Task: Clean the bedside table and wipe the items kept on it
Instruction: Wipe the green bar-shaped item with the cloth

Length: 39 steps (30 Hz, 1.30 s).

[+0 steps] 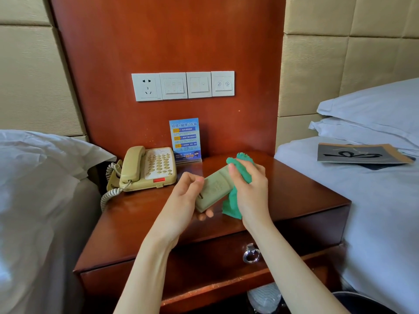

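Observation:
Above the middle of the wooden bedside table (140, 223), my left hand (183, 200) grips the near end of a beige remote control (214, 186), which tilts up toward the far right. My right hand (249, 189) presses a green cloth (242, 168) around the remote's far end; a corner of the cloth hangs down below the hand. On the table's back left stands a beige corded telephone (148, 168) with its handset on the cradle. A blue information card (185, 140) in a clear stand sits upright against the back panel.
Beds with white linen flank the table on both sides. The right bed (374, 200) carries a dark booklet (362, 154) and pillows. A socket and switches (182, 85) are on the wooden wall panel. The drawer has a ring pull (250, 253). A dark bin (362, 302) stands lower right.

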{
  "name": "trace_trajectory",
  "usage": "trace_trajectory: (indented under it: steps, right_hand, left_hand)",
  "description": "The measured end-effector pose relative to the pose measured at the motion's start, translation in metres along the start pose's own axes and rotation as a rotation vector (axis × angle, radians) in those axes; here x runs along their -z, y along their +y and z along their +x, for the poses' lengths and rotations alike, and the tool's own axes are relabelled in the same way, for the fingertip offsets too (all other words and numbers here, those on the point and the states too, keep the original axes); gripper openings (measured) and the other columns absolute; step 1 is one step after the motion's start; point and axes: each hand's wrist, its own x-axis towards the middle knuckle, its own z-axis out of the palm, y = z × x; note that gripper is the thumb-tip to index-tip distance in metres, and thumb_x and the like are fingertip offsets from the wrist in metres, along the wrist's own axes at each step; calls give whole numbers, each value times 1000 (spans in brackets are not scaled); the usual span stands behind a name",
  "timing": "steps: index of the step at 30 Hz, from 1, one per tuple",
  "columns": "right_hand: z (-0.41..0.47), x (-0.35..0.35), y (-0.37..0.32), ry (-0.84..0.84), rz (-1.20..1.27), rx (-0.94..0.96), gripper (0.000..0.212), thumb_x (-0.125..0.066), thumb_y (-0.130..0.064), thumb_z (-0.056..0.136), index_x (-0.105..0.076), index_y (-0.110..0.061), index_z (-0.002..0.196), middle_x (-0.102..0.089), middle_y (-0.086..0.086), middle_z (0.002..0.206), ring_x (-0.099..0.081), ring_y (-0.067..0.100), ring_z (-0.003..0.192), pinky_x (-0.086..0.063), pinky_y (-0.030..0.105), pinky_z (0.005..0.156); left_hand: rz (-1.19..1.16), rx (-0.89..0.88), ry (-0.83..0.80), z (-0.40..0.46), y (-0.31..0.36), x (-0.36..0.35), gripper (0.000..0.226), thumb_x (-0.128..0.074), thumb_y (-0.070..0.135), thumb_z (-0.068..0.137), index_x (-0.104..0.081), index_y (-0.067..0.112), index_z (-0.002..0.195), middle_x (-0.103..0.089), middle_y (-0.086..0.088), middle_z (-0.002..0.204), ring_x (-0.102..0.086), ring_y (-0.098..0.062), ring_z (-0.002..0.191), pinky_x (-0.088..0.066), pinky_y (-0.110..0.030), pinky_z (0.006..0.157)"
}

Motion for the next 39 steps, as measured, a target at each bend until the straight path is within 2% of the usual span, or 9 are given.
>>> trace_trajectory:
  steps: [6, 9, 13, 17, 22, 26, 31, 34, 39]
  right_hand:
    - [15, 14, -3, 62, -55, -33, 23, -52, -35, 95, -63, -18, 106, -61, 7, 105, -61, 21, 99, -51, 48, 89]
    - [12, 13, -4, 16, -70, 49, 14, -52, -34, 95, -64, -28, 99, -60, 1, 103, -58, 11, 99, -49, 34, 90]
    - [4, 8, -3, -239, -224, 246, 27, -47, -27, 98, -64, -25, 119, -46, -18, 133, -40, -13, 121, -26, 4, 99]
    - [-6, 1, 4, -483, -309, 367, 35, -47, -17, 98, -52, -20, 132, -30, -17, 141, -16, -2, 142, -17, 14, 112]
    - [-15, -8, 6, -692, -273, 411, 35, -48, -19, 97, -55, -22, 131, -27, -34, 141, -14, -4, 142, -18, 15, 113]
    - [-11, -10, 8, -569, -375, 447, 36, -43, -33, 98, -50, -35, 134, -22, -24, 151, -2, 0, 144, -13, 29, 116]
    - [5, 0, 4, -356, -249, 240, 30, -42, -38, 98, -48, -53, 124, -8, -12, 159, -7, 4, 145, -18, 22, 114]
    - [8, 8, 1, -242, -183, 163, 29, -41, -36, 99, -50, -54, 120, -22, -10, 155, -23, -7, 135, -28, 3, 98]
    - [5, 8, -3, -146, 24, 7, 33, -45, -35, 98, -49, -42, 131, -49, -21, 130, -47, -4, 119, -43, 20, 98]
  left_hand:
    - [-183, 148, -97, -2, 3, -6, 17, -47, 21, 98, -48, 5, 103, -71, -16, 77, -60, -22, 51, -43, -25, 41]
    - [-306, 291, -143, 0, 8, -9, 34, -44, 22, 95, -55, -1, 118, -70, -26, 96, -58, -21, 50, -45, -24, 40]
    - [-403, 323, -73, 5, 9, -7, 40, -46, 28, 97, -52, 1, 125, -71, -25, 90, -58, -19, 50, -49, -23, 43]
    - [-426, 201, 111, 13, 2, -7, 24, -52, 32, 97, -46, 15, 112, -69, -12, 80, -62, -20, 53, -48, -27, 43]
    - [-488, 146, 191, 14, -4, 1, 40, -39, 42, 101, -51, 17, 130, -70, -13, 113, -69, -28, 91, -57, -44, 72]
    - [-433, 126, 140, 13, -4, -2, 39, -34, 41, 103, -54, 13, 121, -70, -15, 95, -61, -20, 59, -47, -27, 44]
    - [-291, 117, -12, 10, 1, -13, 19, -39, 34, 102, -45, 26, 86, -65, -9, 72, -56, -23, 48, -44, -26, 40]
    - [-197, 105, -102, 7, 3, -15, 19, -40, 33, 102, -45, 28, 85, -67, -7, 75, -56, -23, 49, -43, -25, 41]
    - [-103, 96, -128, 8, 7, -3, 17, -43, 32, 101, -46, 26, 85, -65, -11, 79, -57, -24, 50, -42, -25, 40]
